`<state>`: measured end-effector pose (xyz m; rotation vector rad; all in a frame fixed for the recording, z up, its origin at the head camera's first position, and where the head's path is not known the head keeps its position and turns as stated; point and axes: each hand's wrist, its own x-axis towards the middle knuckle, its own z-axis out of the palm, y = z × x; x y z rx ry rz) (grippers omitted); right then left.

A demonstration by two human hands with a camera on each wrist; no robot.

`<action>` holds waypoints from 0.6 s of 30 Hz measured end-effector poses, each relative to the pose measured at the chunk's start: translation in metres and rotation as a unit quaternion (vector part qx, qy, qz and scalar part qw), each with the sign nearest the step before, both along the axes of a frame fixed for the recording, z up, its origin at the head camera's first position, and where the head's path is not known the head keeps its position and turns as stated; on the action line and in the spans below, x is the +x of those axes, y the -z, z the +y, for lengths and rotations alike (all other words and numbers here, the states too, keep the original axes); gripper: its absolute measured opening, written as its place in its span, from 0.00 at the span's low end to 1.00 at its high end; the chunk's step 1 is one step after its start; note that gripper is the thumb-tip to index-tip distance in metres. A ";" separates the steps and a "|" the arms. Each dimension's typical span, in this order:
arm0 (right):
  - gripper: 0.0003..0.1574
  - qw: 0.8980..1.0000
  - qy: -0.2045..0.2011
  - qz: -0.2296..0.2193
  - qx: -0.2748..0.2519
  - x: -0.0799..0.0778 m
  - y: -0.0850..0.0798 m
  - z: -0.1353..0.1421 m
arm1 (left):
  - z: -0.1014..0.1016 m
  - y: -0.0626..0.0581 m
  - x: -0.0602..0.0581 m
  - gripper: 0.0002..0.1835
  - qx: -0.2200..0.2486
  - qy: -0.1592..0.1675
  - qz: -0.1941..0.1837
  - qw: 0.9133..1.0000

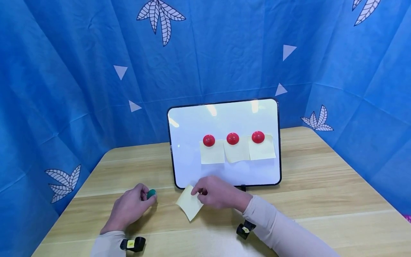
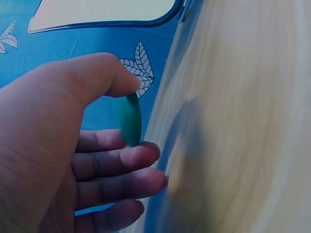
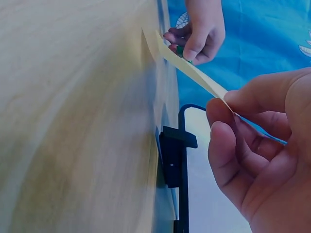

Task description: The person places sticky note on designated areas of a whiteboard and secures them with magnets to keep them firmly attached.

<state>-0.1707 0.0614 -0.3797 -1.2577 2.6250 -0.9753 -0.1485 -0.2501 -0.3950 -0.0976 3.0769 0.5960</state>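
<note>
My left hand [image 1: 130, 207] pinches a round green magnet [image 2: 130, 120] by its edges, thumb on one side and fingertips on the other, low over the table's left part. Between thumb and forefinger my right hand [image 1: 219, 192] holds a pale yellow sticky note [image 1: 188, 203] by one corner, just in front of the whiteboard's lower edge. The note hangs tilted and slightly curved. Behind it stands the whiteboard [image 1: 189, 142], where three red magnets [image 1: 232, 139] sit at the tops of three yellow notes [image 1: 212, 155] in a row.
A black foot [image 3: 171, 155] props the whiteboard on the wooden table [image 1: 321, 200]. Blue curtain [image 1: 218, 53] with leaf prints surrounds the table's back and sides. Each wrist wears a small black camera [image 1: 133, 244].
</note>
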 end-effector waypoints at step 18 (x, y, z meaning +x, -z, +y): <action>0.13 0.998 0.021 -0.020 -0.052 0.000 -0.005 0.003 | 0.007 0.002 -0.001 0.22 -0.001 0.013 0.039 0.999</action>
